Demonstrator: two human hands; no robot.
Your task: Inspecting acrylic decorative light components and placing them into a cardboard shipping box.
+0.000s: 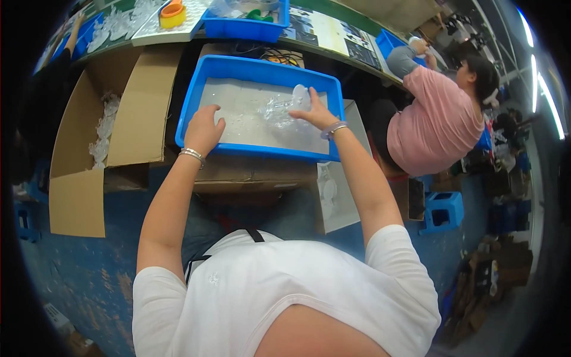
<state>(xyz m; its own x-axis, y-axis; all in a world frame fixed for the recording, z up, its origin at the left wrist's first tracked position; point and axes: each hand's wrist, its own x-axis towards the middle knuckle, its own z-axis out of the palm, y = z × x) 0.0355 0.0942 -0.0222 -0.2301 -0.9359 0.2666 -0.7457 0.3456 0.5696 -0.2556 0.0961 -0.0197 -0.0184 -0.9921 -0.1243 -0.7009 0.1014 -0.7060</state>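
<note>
White cloth shirt (285,271): worn by the person, nearest, below both hands. Open pale box (345,215): stiff-walled, placed below the right fingers, stocked with translucent rounded pieces (327,189). Brown cardboard (253,177): set under the tub, below the fingers.

Left hand (202,132): held over the tub's left side; fingers curved, thumb set apart, nothing seen between. Right hand (318,114): placed over the tub's right half; thumb and fingers spread about clear plastic pieces. Whether these are gripped cannot be told.

Blue tub (256,153): smooth plastic, rectangular, round-cornered, with a pale, speckled bottom. Clear plastic pieces (275,113): glossy, irregular, heaped in the tub just left of the right fingers; a smooth translucent oval piece (300,96) is seen beside the fingertips.

Tall carton (141,107): corrugated, flaps open, left of the left fingers; knobbly clear pieces (106,128) contained.

Beyond the fingers, desk (306,43): green-edged. Carried on it: white textured tray (178,34) with an orange-and-yellow item (172,15); smaller blue bin (241,30) with clear pieces and a green piece (254,14).
</note>
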